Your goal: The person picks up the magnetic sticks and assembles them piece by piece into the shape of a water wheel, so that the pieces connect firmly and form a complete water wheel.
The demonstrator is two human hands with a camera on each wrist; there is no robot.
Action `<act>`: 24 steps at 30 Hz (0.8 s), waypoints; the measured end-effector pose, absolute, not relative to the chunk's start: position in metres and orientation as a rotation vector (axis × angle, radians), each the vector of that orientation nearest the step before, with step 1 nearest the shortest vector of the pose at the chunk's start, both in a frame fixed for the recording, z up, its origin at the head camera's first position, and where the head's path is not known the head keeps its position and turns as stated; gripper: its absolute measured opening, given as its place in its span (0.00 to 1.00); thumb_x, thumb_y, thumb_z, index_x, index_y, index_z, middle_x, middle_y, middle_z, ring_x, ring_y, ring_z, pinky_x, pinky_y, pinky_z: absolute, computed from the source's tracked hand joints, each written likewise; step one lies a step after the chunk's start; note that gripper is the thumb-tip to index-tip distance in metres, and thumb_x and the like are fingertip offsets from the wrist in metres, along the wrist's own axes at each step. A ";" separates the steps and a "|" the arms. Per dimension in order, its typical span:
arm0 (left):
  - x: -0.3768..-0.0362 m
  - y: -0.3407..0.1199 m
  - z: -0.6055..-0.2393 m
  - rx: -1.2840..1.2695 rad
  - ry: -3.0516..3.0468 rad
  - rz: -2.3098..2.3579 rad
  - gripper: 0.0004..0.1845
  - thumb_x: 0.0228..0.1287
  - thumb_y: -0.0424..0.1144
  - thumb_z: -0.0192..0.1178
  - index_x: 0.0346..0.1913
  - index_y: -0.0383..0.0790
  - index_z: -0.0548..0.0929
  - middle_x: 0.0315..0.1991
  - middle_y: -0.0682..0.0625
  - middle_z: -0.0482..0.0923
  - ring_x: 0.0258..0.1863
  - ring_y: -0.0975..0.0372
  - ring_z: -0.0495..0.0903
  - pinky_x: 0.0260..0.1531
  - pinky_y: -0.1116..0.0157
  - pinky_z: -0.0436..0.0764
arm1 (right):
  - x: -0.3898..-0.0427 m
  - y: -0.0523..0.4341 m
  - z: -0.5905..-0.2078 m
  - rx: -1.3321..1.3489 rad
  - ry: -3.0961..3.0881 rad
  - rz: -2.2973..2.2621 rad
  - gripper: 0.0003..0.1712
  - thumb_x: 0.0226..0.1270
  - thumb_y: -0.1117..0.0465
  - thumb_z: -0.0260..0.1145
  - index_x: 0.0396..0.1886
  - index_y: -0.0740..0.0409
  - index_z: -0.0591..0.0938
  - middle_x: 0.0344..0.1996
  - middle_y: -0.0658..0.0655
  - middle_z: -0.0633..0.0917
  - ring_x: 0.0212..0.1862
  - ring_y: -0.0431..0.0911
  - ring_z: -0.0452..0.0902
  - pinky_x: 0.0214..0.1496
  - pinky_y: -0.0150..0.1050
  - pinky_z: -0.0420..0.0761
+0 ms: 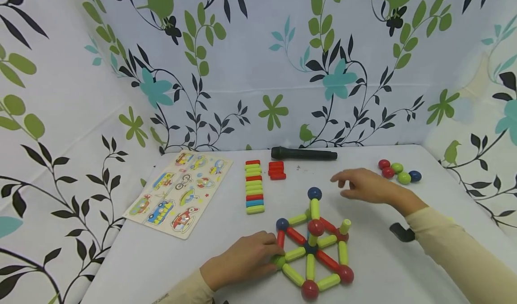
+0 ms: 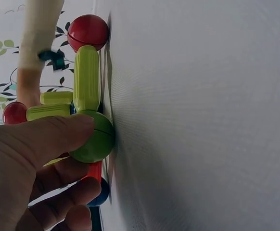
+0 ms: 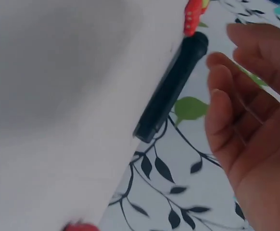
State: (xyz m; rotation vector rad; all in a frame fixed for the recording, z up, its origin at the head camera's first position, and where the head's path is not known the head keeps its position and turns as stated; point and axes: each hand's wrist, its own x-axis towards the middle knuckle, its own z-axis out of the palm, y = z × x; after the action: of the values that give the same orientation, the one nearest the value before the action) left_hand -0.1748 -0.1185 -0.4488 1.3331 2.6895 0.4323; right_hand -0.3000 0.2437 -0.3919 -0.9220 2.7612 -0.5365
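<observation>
No words, labels, brands or numbers can be read anywhere. The puzzle board, lying left of the row of coloured sticks, carries only cartoon vehicle pictures. Faint marks on the left sleeve cuff are too small to make out.
</observation>
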 end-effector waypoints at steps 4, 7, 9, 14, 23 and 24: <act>-0.176 -0.117 -0.450 1.316 2.676 0.430 0.19 0.62 0.45 0.73 0.56 0.56 0.86 0.46 0.64 0.80 0.45 0.74 0.76 0.46 0.77 0.78 | -0.348 0.207 -0.397 -0.989 2.754 -0.586 0.21 0.70 0.62 0.68 0.61 0.52 0.82 0.49 0.58 0.86 0.42 0.45 0.80 0.45 0.39 0.83; -0.176 -0.117 -0.449 1.310 2.668 0.428 0.19 0.62 0.45 0.73 0.57 0.56 0.86 0.47 0.63 0.80 0.45 0.73 0.76 0.47 0.76 0.78 | -0.370 0.172 -0.400 -1.061 2.678 -0.590 0.21 0.70 0.62 0.67 0.62 0.54 0.82 0.52 0.59 0.85 0.46 0.47 0.80 0.49 0.42 0.83; -0.176 -0.117 -0.448 1.308 2.669 0.425 0.19 0.62 0.45 0.73 0.57 0.56 0.86 0.47 0.64 0.80 0.45 0.73 0.76 0.47 0.76 0.78 | -0.380 0.151 -0.402 -1.131 2.656 -0.527 0.22 0.70 0.61 0.68 0.63 0.55 0.82 0.54 0.58 0.84 0.47 0.47 0.80 0.51 0.42 0.83; -0.177 -0.118 -0.447 1.319 2.665 0.428 0.19 0.63 0.46 0.73 0.56 0.56 0.86 0.46 0.63 0.79 0.45 0.73 0.75 0.47 0.76 0.78 | -0.392 0.118 -0.411 -1.233 2.656 -0.343 0.27 0.71 0.57 0.69 0.68 0.51 0.79 0.61 0.54 0.82 0.56 0.49 0.79 0.60 0.46 0.81; -0.178 -0.118 -0.448 1.345 2.660 0.432 0.19 0.63 0.45 0.73 0.57 0.56 0.86 0.46 0.63 0.80 0.45 0.74 0.75 0.46 0.77 0.78 | -0.400 0.103 -0.426 -1.338 2.662 -0.021 0.26 0.70 0.55 0.70 0.67 0.47 0.80 0.58 0.50 0.84 0.56 0.46 0.77 0.61 0.42 0.79; -0.178 -0.119 -0.448 1.343 2.658 0.431 0.19 0.63 0.45 0.73 0.57 0.56 0.86 0.46 0.63 0.79 0.45 0.74 0.75 0.46 0.77 0.78 | -0.401 0.102 -0.428 -1.328 2.670 -0.005 0.25 0.70 0.55 0.71 0.66 0.47 0.81 0.56 0.49 0.85 0.55 0.45 0.77 0.60 0.41 0.80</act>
State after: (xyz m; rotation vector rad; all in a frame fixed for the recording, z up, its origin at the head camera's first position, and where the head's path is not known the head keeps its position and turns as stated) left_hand -0.1777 -0.1185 -0.4482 1.3431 2.6583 0.4312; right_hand -0.4006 0.1020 -0.4277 -1.3278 2.6700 -0.0047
